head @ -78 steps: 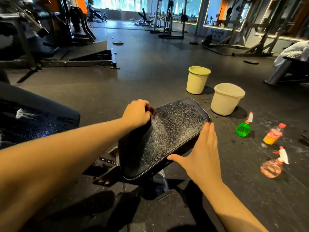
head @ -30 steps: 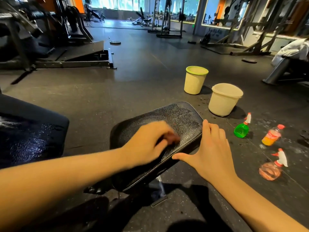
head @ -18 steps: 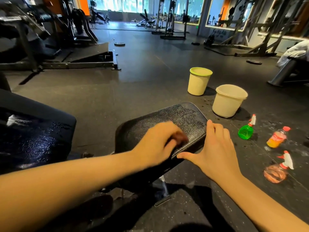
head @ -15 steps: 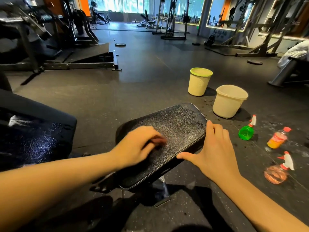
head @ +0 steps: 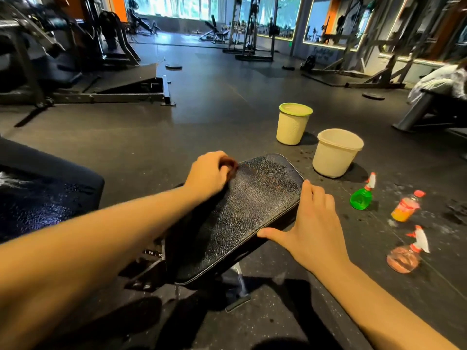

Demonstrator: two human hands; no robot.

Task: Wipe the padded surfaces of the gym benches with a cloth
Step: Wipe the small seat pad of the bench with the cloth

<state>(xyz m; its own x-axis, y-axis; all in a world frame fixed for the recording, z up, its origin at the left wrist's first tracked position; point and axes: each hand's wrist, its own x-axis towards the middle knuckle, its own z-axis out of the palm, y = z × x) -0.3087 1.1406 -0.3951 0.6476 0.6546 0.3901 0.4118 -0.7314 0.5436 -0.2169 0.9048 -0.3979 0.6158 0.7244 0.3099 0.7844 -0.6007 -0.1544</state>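
Bench pad — left hand bunches the cloth on it, right hand flat against its edge — buckets, bottles beside.

Cloth mostly buried in the curled left hand; only a dark reddish bit shows, shape unclear. Left forearm covers the near-left corner of the seat pad. Right hand: palm side hidden against the pad's edge. Second pad cut off by the left frame edge. Bracket digits small, partly hidden. Orange bottle label too blurred to read. Contents of the green-rimmed bucket and white bucket can't tell. White-draped bench cut off at right. Far machines too small.
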